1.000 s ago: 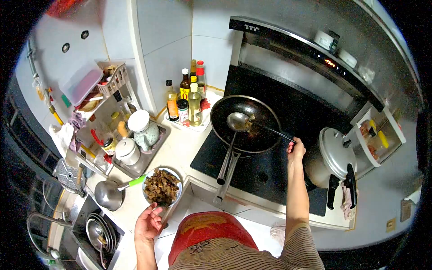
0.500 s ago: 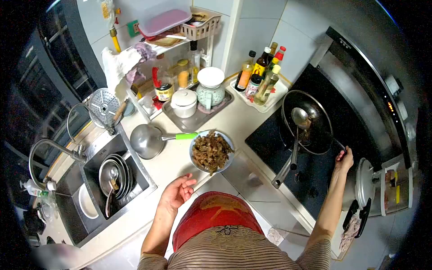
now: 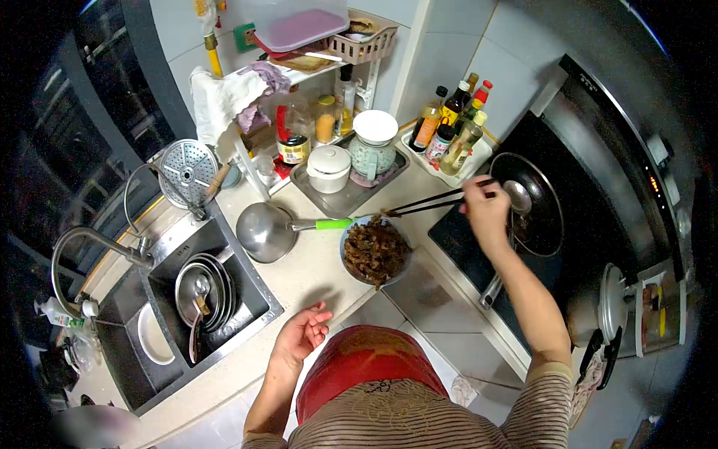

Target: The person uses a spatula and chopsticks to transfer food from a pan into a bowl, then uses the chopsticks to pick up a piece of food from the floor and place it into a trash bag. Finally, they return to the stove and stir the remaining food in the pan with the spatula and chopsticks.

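Note:
A pair of dark chopsticks (image 3: 428, 200) is gripped in my right hand (image 3: 488, 213), which is over the cooktop's left part, beside the wok. Their tips reach left to the upper rim of a pale blue bowl (image 3: 343, 260), where a small brown piece shows at the tips. Brown cooked food in strips (image 3: 376, 251) is heaped in that bowl. My left hand (image 3: 303, 331) hovers by the counter's front edge, below and left of the bowl, empty, its fingers loosely bent and apart. A metal ladle (image 3: 517, 197) rests in the black wok (image 3: 552, 196).
A steel pan with a green handle (image 3: 265, 233) lies left of the bowl. Stacked metal bowls (image 3: 218, 320) sit in the sink (image 3: 258, 314). Behind stand a tray (image 3: 318, 203) with a white lidded pot (image 3: 329, 168) and several sauce bottles (image 3: 465, 146). A lidded pot (image 3: 612, 307) stands at right.
My right hand has come left from the wok's lower right side and now holds chopsticks at the bowl. My left hand stays near the counter edge. The view has shifted slightly.

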Demonstrator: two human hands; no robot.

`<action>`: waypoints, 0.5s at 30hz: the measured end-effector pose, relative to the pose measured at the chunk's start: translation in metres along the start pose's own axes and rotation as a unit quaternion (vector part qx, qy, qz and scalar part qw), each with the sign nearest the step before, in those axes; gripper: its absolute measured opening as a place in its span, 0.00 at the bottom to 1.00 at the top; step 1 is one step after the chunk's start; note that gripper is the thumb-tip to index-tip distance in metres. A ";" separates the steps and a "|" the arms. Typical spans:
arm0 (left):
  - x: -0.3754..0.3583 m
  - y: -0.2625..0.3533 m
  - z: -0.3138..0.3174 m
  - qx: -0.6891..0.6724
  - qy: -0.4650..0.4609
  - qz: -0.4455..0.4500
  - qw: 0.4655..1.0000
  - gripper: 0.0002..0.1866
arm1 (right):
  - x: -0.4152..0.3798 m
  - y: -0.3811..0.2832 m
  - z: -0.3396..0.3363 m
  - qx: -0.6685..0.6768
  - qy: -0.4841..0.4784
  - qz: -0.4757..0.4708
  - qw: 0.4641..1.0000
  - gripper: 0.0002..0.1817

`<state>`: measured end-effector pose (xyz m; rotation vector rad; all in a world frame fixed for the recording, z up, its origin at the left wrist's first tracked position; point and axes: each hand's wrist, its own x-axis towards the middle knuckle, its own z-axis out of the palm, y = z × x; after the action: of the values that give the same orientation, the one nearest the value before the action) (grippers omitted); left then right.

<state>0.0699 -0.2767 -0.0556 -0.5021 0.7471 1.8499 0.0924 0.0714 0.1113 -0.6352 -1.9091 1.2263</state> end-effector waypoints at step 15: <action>-0.001 -0.007 -0.026 0.038 0.053 -0.001 0.998 0.14 | -0.013 -0.040 -0.051 -0.024 -0.043 -0.035 0.998 0.07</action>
<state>0.0769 -0.2937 -0.0759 -0.5550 0.8856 1.7958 0.1411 0.0722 0.1564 -0.5440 -2.0198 1.1830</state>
